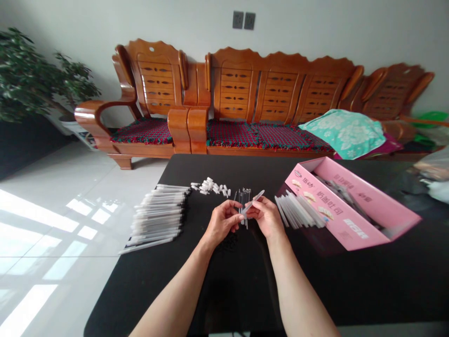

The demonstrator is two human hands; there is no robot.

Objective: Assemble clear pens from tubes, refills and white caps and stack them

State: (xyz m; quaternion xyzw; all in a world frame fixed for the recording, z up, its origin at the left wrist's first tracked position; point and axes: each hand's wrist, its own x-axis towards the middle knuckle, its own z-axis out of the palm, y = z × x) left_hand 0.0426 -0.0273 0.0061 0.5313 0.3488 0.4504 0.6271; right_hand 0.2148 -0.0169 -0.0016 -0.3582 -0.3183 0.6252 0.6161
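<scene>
Both hands meet over the black table, holding one translucent white pen barrel (259, 194) at a slant. My left hand (221, 222) pinches its lower end between thumb and fingers. My right hand (268, 218) grips it further up, and the far tip sticks out past the fingers. Behind the hands lies a bunch of thin dark pen refills (245, 193), partly hidden by them. Small white caps (209, 186) are scattered beyond my left hand. Just right of my right hand is a pile of whitish barrels (298, 211). Small black pieces (228, 242) lie below my left wrist, hard to make out.
A long row of white pens with dark ends (157, 215) lies along the left side of the black table (238, 299). An open pink box (351, 206) stands at the right, with greyish contents. Behind the table is a wooden sofa (238, 84); a potted plant (45, 79) stands far left.
</scene>
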